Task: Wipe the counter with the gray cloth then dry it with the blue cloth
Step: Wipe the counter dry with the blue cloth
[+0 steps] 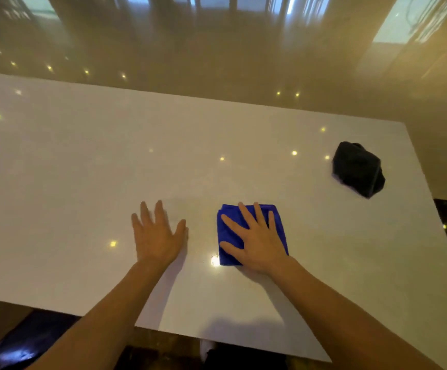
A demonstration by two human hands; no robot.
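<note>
A folded blue cloth (pixel 227 236) lies flat on the white counter (pixel 83 169), near its front middle. My right hand (pixel 257 241) presses down on the blue cloth with fingers spread, palm flat. My left hand (pixel 155 233) rests flat on the bare counter just left of the cloth, fingers apart, holding nothing. A dark gray cloth (pixel 358 169) sits crumpled at the counter's right side, apart from both hands.
The counter's front edge runs close below my forearms and its right edge lies just past the gray cloth. Beyond the far edge a glossy brown floor (pixel 217 62) reflects windows and ceiling lights. Dark floor shows at lower left.
</note>
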